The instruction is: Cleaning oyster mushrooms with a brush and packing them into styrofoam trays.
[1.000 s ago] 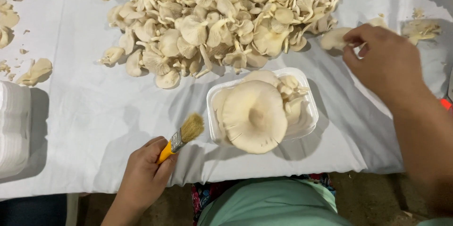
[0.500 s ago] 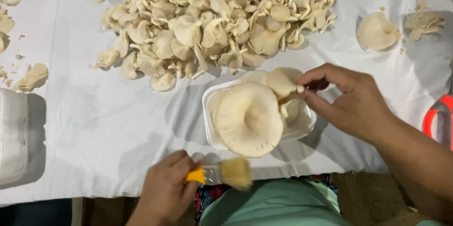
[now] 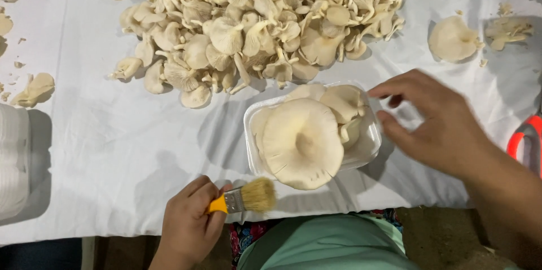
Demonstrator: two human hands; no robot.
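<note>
Far left edge: a stack of white foam trays (image 3: 12, 160), partly out of frame, on the white-clothed surface (image 3: 101, 151). Near it, loose mushroom scraps (image 3: 35, 89).

Lower left of centre: the left hand (image 3: 189, 222), fingers clenched around the yellow handle of a small brush (image 3: 243, 198). The brush lies roughly level, its long axis running left to right, bristles pointing right toward the tray and just short of its near corner, not touching it.

Upper centre: a large heap of pale oyster mushrooms (image 3: 259, 22) spread over the surface, its near edge touching the far rim of the tray.

Centre: a white foam tray (image 3: 370, 148) holding one broad mushroom cap (image 3: 302, 143), gills up, overhanging the near rim, with smaller caps (image 3: 344, 103) packed behind and to its right.

Right of centre: the right hand (image 3: 446, 126), fingers (image 3: 389, 86) loosely curled and released, holding nothing, hovering just beside the tray's right rim. The tray lies directly left of these fingers, nearer this hand than the other.

Upper right: a single mushroom cap (image 3: 451, 38) and a torn cluster (image 3: 508, 28), well apart from the heap.

Right edge: orange-handled scissors (image 3: 522, 140), partly hidden by the right forearm.
</note>
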